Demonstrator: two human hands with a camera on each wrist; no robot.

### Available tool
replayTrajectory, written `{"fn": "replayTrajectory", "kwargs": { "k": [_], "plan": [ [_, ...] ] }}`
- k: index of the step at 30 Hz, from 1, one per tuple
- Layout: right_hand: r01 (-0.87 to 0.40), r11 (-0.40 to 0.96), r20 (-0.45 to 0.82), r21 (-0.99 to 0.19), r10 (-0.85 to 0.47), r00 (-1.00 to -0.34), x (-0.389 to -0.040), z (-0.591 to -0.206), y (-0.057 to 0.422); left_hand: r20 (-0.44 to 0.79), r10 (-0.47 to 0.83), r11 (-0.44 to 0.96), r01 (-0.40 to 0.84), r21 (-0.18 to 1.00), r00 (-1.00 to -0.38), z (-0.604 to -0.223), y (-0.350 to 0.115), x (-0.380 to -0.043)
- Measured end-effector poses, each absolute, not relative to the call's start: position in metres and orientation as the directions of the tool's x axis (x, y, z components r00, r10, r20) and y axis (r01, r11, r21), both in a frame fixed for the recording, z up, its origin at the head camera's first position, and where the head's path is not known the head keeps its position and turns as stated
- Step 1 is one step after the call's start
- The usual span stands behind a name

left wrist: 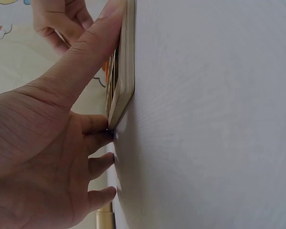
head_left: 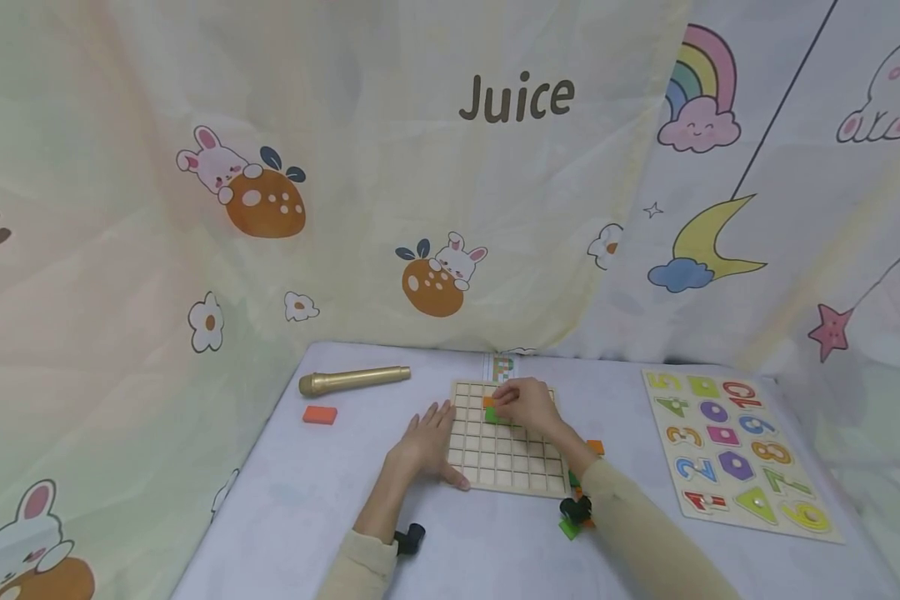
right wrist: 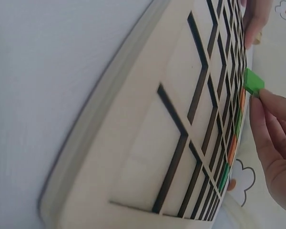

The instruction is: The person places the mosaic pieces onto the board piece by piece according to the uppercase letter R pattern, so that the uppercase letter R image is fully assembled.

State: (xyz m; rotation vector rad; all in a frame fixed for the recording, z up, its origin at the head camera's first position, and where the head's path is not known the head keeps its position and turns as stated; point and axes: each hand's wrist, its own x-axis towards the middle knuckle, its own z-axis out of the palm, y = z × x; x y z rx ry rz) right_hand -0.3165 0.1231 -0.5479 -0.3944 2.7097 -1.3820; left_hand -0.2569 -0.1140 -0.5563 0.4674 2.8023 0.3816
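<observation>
A wooden grid board [head_left: 487, 478] lies on the cloth-covered table. My left hand [head_left: 423, 442] rests at its left side with fingers spread; in the left wrist view the thumb [left wrist: 86, 55] lies along the board's edge. Over the upper part of the grid, my right hand [head_left: 528, 405] pinches a small green square tile [right wrist: 253, 82] between thumb and finger. In the right wrist view that tile is tilted, right by the far rows. Orange and green tiles [right wrist: 232, 149] sit in a row of cells there, partly hidden by the hand in the head view.
Loose orange and green tiles [head_left: 596, 447] lie right of the board, partly behind the right forearm. A number puzzle board [head_left: 746, 458] is at the right. At the left are a gold microphone [head_left: 355, 380] and an orange-red block [head_left: 319, 415]. A patterned card [head_left: 503, 367] lies behind the grid.
</observation>
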Motion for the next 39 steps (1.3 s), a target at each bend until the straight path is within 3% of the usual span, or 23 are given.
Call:
{"fn": "replayTrajectory", "kwargs": {
  "k": [39],
  "plan": [
    [-0.187, 0.655, 0.018, -0.732, -0.256, -0.966, -0.3209, -0.5515, 0.1122, -0.222, 0.349, 0.917, 0.283, 0.28, -0.91, -0.5529, -0.1147, -0.2546]
  ]
}}
